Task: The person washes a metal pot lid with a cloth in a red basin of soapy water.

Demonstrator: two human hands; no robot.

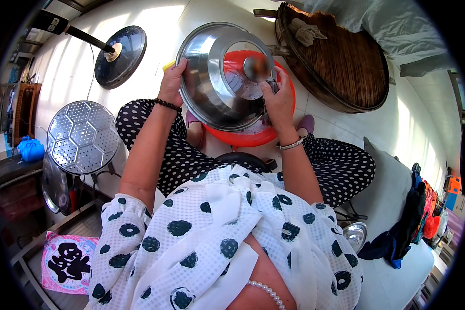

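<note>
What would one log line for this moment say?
left hand: grips steel lid rim | right hand: on lid near knob | lid: tilted over red basin | perforated tray: to the left

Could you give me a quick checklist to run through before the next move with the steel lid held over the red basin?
1. Left hand grips the rim of the steel lid: ok.
2. Right hand is on the lid near its knob: ok.
3. Lid sits above the red basin, so drips land inside: ok.
4. Water in the basin: cannot tell, the lid hides it.
5. Lid clean on its face: cannot tell, reflections mask it.
6. Perforated steamer tray stands apart at the person's left: ok.
</note>
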